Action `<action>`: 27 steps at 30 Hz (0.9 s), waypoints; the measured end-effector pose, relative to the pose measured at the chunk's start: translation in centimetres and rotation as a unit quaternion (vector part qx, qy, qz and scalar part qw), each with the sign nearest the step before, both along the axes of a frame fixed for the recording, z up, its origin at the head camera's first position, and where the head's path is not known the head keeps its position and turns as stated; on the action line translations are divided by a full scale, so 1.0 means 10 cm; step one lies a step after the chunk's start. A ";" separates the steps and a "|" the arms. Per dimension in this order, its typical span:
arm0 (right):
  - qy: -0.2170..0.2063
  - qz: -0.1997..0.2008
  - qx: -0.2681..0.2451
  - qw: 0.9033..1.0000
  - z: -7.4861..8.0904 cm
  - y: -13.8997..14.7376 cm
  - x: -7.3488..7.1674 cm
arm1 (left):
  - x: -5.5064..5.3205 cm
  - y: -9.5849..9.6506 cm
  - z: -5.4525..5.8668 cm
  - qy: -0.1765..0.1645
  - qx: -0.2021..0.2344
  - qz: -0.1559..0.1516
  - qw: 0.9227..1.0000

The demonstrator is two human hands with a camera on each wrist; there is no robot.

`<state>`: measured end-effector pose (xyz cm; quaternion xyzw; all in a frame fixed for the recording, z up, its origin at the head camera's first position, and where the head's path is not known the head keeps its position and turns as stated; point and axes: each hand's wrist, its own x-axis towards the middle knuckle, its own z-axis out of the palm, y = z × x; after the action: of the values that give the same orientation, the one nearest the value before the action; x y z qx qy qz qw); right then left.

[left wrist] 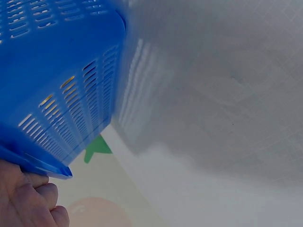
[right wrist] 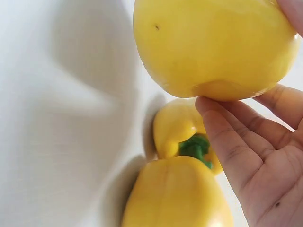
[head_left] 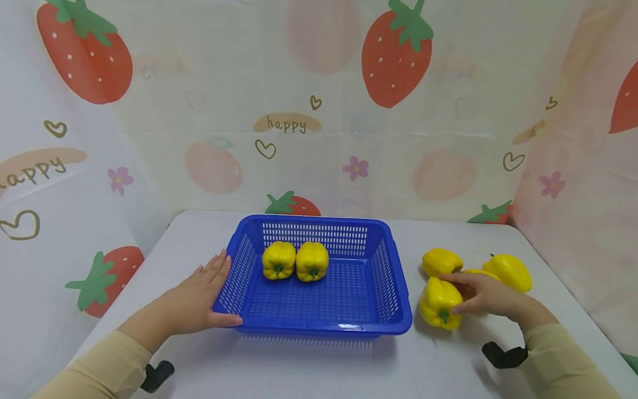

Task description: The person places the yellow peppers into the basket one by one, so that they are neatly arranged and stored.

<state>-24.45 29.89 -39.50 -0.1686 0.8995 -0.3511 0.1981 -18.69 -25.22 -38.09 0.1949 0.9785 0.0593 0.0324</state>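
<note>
A blue plastic basket (head_left: pixel 319 327) stands mid-table with two yellow bell peppers, one on the left (head_left: pixel 279 260) and one beside it (head_left: pixel 312 261), stems toward me. My left hand (head_left: pixel 196 299) rests on its left rim, fingers straight along the side and thumb at the front corner. To the right of the basket, my right hand (head_left: pixel 490 296) pinches a yellow bell pepper (head_left: pixel 438 305) between thumb and fingers. In the right wrist view this held pepper (right wrist: pixel 213 42) appears raised off the table, its stem out of sight there.
Around my right hand lie more yellow peppers: one behind the held pepper (head_left: pixel 442 260), one farther right (head_left: pixel 510 271), and one partly hidden by the hand. A white cloth covers the table (head_left: pixel 309 371). A strawberry-print curtain (head_left: pixel 319 166) hangs behind and at both sides.
</note>
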 end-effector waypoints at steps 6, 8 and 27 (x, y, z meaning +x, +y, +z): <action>0.017 0.016 -0.005 1.000 0.07 -0.01 -0.04 | 0.00 0.00 0.00 -0.004 0.002 0.001 1.000; 0.022 0.017 -0.003 1.000 0.09 -0.01 -0.05 | 0.00 0.00 0.00 -0.005 0.001 0.002 1.000; 0.033 0.037 0.008 0.999 0.38 -0.16 -0.17 | -0.01 -0.01 0.00 -0.001 -0.003 -0.002 1.000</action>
<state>-26.11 28.34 -35.66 -0.2118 0.9013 -0.3306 0.1828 -18.81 -25.30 -38.10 0.1970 0.9782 0.0560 0.0341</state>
